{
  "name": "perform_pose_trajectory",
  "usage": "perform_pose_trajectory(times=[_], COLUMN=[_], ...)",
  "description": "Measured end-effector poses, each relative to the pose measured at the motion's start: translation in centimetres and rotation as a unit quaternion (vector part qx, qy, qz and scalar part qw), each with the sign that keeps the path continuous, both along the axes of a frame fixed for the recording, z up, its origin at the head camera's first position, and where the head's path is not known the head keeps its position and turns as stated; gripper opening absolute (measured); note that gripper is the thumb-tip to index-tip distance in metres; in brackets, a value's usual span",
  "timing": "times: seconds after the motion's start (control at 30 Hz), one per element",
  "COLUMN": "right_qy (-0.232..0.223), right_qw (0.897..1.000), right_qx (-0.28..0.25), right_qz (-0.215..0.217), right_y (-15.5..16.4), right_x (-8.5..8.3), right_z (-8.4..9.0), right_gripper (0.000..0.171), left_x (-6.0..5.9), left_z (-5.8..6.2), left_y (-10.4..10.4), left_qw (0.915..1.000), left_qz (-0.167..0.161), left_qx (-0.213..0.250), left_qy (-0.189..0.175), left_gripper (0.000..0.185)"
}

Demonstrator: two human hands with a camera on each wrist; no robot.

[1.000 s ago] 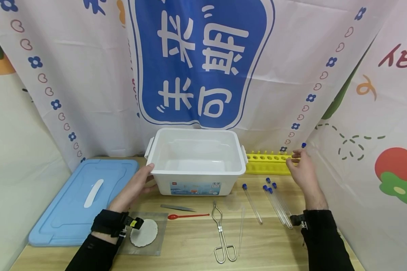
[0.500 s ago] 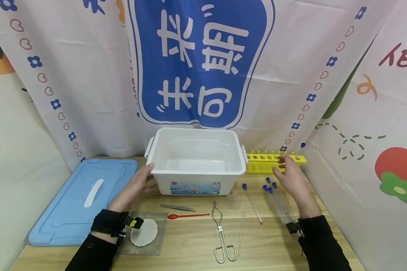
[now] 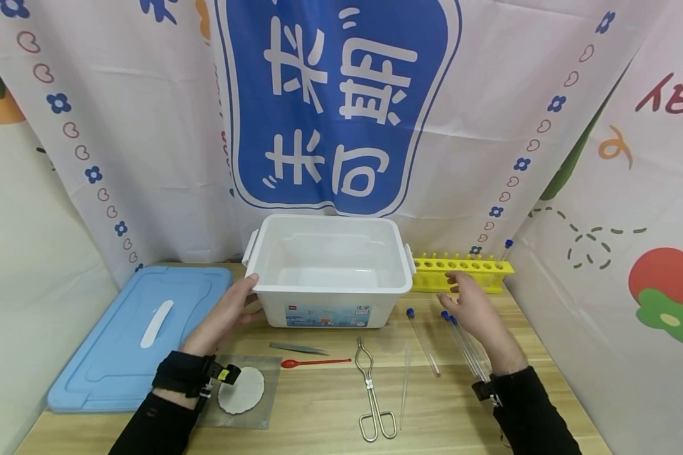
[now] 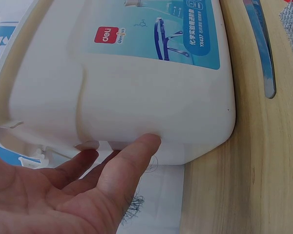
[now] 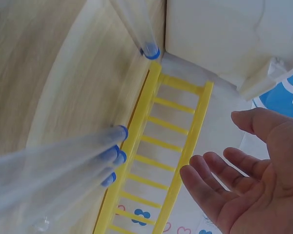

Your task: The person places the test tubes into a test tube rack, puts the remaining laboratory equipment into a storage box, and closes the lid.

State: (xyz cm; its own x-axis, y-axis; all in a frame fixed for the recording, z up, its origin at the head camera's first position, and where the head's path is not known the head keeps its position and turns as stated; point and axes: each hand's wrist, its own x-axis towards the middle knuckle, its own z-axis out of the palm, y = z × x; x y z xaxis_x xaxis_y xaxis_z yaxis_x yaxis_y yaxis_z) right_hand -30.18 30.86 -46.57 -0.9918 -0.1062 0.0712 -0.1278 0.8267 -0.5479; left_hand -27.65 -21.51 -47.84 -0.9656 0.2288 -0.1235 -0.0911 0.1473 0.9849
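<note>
My left hand [image 3: 227, 313] rests against the left front corner of a white plastic box [image 3: 327, 303], its extended fingers [image 4: 132, 161] touching the wall in the left wrist view. My right hand [image 3: 473, 309] holds nothing; its fingers [image 5: 202, 192] are spread and loosely bent in front of a yellow test tube rack [image 3: 432, 282]. At the rack's right end stands a blue-capped test tube [image 3: 508, 245]. Several capped test tubes [image 3: 463, 344] lie bunched below the right hand, partly hidden by it. Another test tube [image 3: 424, 341] lies apart to their left.
Crucible tongs [image 3: 370, 392], a thin glass rod [image 3: 406, 388], a red spoon [image 3: 315, 363] and tweezers [image 3: 298, 348] lie before the box. A white gauze pad [image 3: 241, 392] lies at front left. The blue lid [image 3: 119, 354] is far left; fabric walls enclose the table.
My right hand let go of the test tube at the rack's right end and moved left and towards me, over the bunched tubes. My left hand stayed at the box.
</note>
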Motion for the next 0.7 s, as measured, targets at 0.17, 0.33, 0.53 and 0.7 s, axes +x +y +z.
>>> perform_pose_trajectory(times=[0.17,0.33,0.53,0.7], right_qy=[-0.007,-0.022,-0.030,-0.036], right_qw=[1.000,0.999,0.998,0.997], right_qx=[0.010,0.009,0.021,0.037], right_qz=[0.016,0.027,0.043,0.063], right_y=[-0.7,-1.3,-2.2,-2.9], right_x=[0.2,0.4,0.5,0.7], right_z=[-0.5,-1.1,-1.7,-2.0], right_gripper=[0.066,0.067,0.065,0.065], left_x=[0.0,0.0,0.0,-0.1], left_z=[0.0,0.0,0.0,0.0], left_y=[0.0,0.0,0.1,0.1], left_qw=[1.0000,1.0000,1.0000,0.9999], left_qz=[0.000,-0.001,-0.002,-0.002], left_qx=[-0.001,0.000,-0.004,-0.011], left_qy=[0.001,0.003,0.001,0.001], left_gripper=[0.086,0.087,0.085,0.085])
